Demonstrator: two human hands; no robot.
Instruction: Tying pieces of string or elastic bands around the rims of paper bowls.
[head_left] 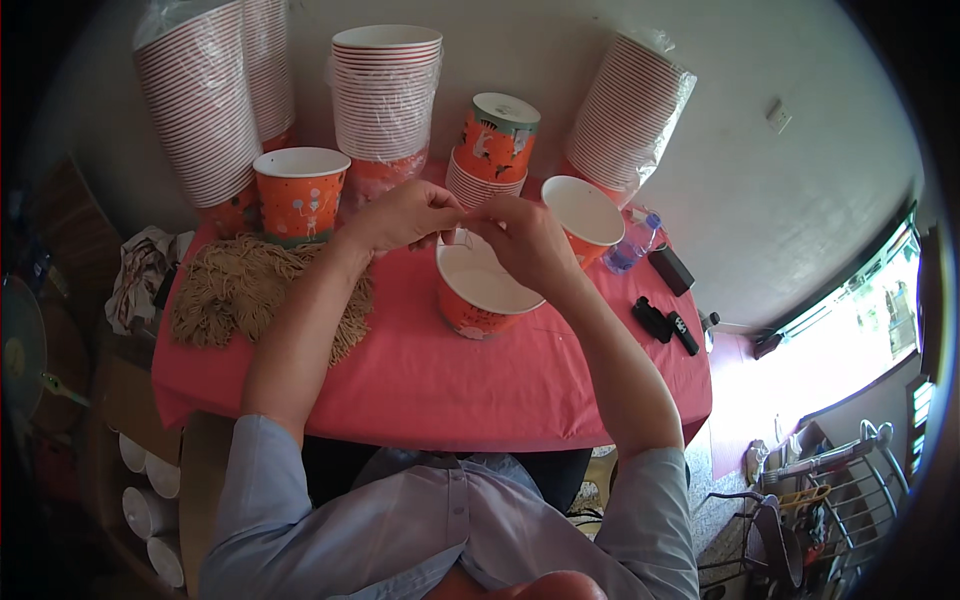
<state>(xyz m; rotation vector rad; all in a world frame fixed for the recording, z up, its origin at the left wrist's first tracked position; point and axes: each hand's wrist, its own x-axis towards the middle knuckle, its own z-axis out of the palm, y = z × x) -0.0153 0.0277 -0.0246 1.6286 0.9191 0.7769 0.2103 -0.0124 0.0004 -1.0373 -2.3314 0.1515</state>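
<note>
My left hand and my right hand meet fingertip to fingertip over the far rim of an orange paper bucket with a white inside. Both are closed in a pinch on a thin pale cord, mostly hidden by the fingers; a small loop of it shows just below them at the rim. The bucket stands upright on the red-covered table. A heap of tan cords lies under and beside my left forearm. Right of the bucket stands another open bucket, partly behind my right hand.
Tall nested bucket stacks line the wall, some in clear plastic. One upside-down bucket tops a short stack. A single bucket stands behind the cords. At right are a plastic bottle and small black items. A carton stands lower left.
</note>
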